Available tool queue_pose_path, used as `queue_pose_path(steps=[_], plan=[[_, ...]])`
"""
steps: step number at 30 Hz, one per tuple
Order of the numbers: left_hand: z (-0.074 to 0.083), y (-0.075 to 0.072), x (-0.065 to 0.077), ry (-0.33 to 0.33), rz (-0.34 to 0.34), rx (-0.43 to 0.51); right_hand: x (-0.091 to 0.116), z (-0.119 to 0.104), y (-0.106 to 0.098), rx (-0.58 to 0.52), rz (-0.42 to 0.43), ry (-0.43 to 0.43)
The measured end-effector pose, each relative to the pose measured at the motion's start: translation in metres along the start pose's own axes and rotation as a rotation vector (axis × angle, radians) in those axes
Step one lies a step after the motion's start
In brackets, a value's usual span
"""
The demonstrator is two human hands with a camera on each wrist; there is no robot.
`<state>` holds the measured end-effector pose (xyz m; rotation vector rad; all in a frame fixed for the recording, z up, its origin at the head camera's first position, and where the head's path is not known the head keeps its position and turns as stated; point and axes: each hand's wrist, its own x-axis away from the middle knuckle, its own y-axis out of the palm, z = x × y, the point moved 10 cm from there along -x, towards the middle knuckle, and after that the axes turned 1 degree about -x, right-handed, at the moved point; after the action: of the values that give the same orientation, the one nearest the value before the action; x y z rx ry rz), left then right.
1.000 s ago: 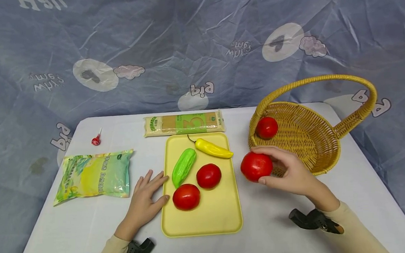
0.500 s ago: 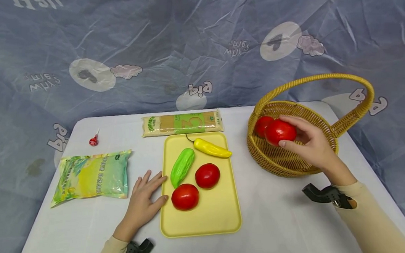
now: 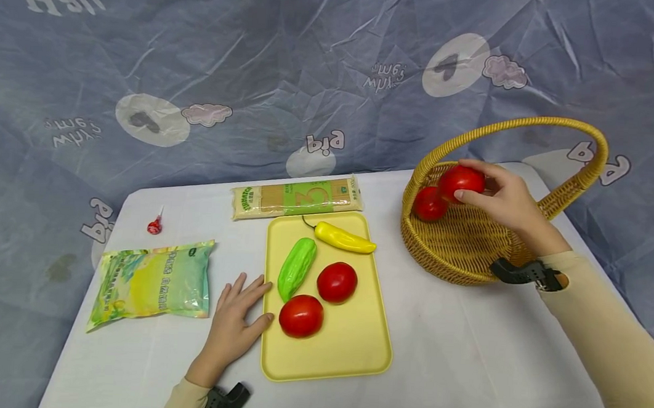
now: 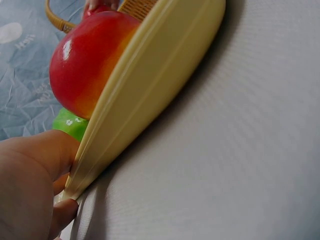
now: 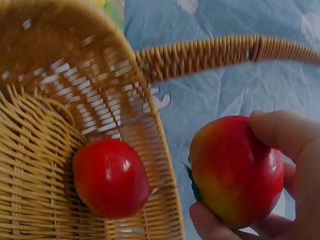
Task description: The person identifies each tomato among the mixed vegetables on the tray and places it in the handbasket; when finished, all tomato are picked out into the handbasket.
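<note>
My right hand (image 3: 507,198) grips a round red fruit (image 3: 458,184) above the wicker basket (image 3: 469,242), under its arched handle. In the right wrist view this fruit (image 5: 235,172) has a yellow patch and a bit of green leaf; thumb and fingertips press its sides. Another red fruit (image 3: 429,205) lies inside the basket, against its left wall. My left hand (image 3: 234,322) rests at the left edge of a yellow tray (image 3: 347,350), its fingers extended, the fingertips at the rim. On the tray lie two red fruits (image 3: 301,316), a green cucumber-like vegetable (image 3: 297,269) and a yellow pepper (image 3: 344,238).
Behind the tray lies a pack of noodles (image 3: 298,198). A green-and-yellow bag (image 3: 153,283) is left of my left hand, with a red lollipop (image 3: 155,224) beyond it. A patterned grey-blue cloth (image 3: 278,72) hangs behind the white table (image 3: 452,358).
My right hand has carried the red fruit from between tray and basket to over the basket, going right and farther back. The left hand stays at the tray's edge.
</note>
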<state>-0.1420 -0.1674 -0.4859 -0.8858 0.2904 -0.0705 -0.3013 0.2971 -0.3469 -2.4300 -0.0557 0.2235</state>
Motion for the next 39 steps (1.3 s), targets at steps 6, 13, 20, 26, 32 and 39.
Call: queue_pose_path(steps=[6, 13, 20, 26, 32, 39], plan=[[0.001, 0.001, 0.0, 0.009, 0.009, 0.002, -0.01, 0.027, -0.003, 0.023, 0.02, 0.119], [0.003, 0.001, 0.0, 0.014, -0.004, 0.01, -0.012, 0.048, 0.001, 0.03, 0.004, 0.18], [0.004, 0.002, 0.0, 0.016, 0.002, 0.016, -0.012, 0.058, 0.001, 0.048, 0.029, 0.186], [0.004, 0.001, 0.0, 0.016, 0.007, 0.007, -0.012, 0.06, 0.001, 0.057, 0.04, 0.194], [0.001, 0.003, 0.0, -0.006, -0.016, 0.013, -0.014, 0.066, 0.004, 0.103, 0.032, 0.194], [0.001, 0.003, 0.0, -0.004, -0.022, 0.005, -0.014, 0.072, 0.007, 0.08, 0.025, 0.224]])
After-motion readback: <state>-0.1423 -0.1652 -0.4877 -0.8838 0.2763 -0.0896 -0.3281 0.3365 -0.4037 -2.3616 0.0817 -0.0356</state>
